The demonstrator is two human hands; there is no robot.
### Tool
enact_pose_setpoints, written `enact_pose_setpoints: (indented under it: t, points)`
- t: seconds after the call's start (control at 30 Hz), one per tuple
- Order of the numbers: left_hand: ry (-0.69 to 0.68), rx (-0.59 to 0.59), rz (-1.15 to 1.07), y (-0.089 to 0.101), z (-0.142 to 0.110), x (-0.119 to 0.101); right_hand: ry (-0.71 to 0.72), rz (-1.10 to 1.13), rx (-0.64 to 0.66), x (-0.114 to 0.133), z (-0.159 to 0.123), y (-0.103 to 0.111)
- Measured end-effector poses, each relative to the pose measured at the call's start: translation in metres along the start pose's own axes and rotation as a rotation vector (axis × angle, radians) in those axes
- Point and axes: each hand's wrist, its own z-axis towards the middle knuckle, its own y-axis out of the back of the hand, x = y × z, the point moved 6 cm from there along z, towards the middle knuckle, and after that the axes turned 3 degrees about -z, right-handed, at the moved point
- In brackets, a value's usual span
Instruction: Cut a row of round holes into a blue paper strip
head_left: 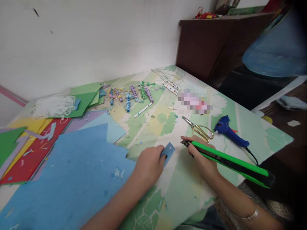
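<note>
My left hand (150, 163) is closed on a small blue strip (169, 150), which looks like craft foam or card with a small pale spot near its end. In my right hand (202, 156) is a green and black utility knife (230, 164), its dark blade tip pointing left toward the blue strip but apart from it. Just beyond my right hand lie gold-handled scissors (199, 128). A large blue sheet (88, 169) with scraps on it spreads left of and under my left forearm. The fingers' undersides are hidden.
A blue hot glue gun (230, 132) lies at the right, its cord running off the table edge. Several small rolled figures (128, 102), a marker (143, 110), coloured sheets (35, 150) and a heap of white string (54, 107) lie toward the wall. A brown cabinet (203, 48) stands behind.
</note>
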Motion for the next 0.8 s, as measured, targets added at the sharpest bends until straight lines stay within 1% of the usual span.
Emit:
enact_pose_setpoints:
  t: [0.07,0.13,0.17,0.2,0.27,0.33,0.4,0.47,0.57,0.63,0.73,0.8]
  points:
    - [-0.014,0.014,-0.164,0.004,0.009,0.005,0.056,-0.004,-0.015,0.005,0.000,0.001]
    - [-0.015,0.021,-0.349,0.001,0.015,0.009,0.112,-0.016,-0.034,0.008,-0.001,0.001]
    - [-0.007,0.016,-0.433,-0.002,0.015,0.012,0.118,-0.023,-0.041,0.008,-0.001,0.001]
    - [0.004,0.006,-0.508,-0.005,0.015,0.014,0.093,-0.029,-0.040,0.006,-0.002,0.000]
    - [0.034,-0.025,-0.625,-0.012,0.011,0.019,-0.038,-0.022,-0.004,-0.003,-0.003,-0.004]
    - [0.065,-0.066,-0.714,-0.017,0.005,0.022,-0.183,0.034,0.092,-0.012,-0.007,-0.013]
    - [0.088,-0.114,-0.786,-0.020,0.000,0.026,-0.244,0.129,0.207,-0.012,-0.012,-0.025]
    - [0.109,-0.162,-0.834,-0.020,-0.005,0.028,-0.251,0.217,0.304,-0.008,-0.017,-0.036]
    - [0.134,-0.207,-0.836,-0.021,-0.009,0.031,-0.253,0.303,0.399,-0.004,-0.023,-0.048]
    - [0.132,-0.193,-0.821,-0.024,-0.010,0.032,-0.262,0.328,0.416,-0.004,-0.025,-0.052]
    - [0.115,-0.160,-0.819,-0.030,-0.011,0.033,-0.274,0.317,0.392,-0.007,-0.025,-0.052]
    - [0.109,-0.164,-0.801,-0.033,-0.012,0.035,-0.271,0.305,0.425,-0.007,-0.025,-0.052]
